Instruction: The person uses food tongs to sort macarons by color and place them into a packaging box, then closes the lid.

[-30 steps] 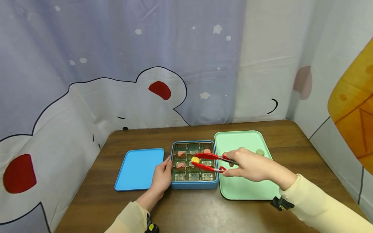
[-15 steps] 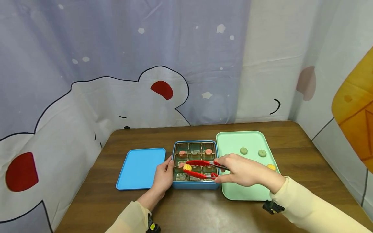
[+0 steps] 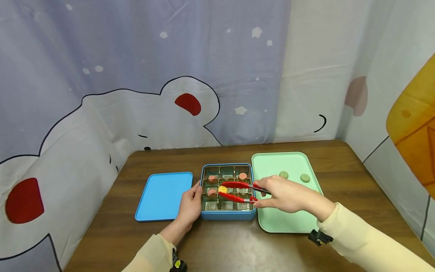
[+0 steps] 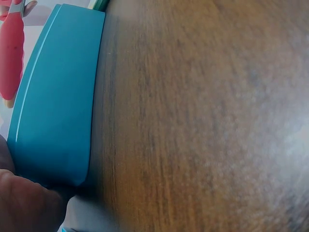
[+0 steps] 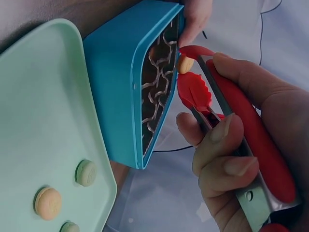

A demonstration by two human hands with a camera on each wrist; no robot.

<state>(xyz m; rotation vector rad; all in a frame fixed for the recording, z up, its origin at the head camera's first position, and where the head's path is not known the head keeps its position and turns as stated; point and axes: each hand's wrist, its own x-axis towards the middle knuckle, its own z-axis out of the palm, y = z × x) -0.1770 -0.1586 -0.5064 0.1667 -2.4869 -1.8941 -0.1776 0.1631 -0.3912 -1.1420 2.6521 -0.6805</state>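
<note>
Gripping red tongs (image 3: 236,184), right hand (image 3: 287,195) partly curled

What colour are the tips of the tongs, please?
The tongs' tips are red, seen best in the right wrist view.

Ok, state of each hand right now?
Left hand: holding the box by its left side.
Right hand: holding the tongs, which pinch a yellow macaron.

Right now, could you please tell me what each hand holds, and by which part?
The right hand grips the red tongs by their handles; the left hand holds the blue box by its left side.
</note>
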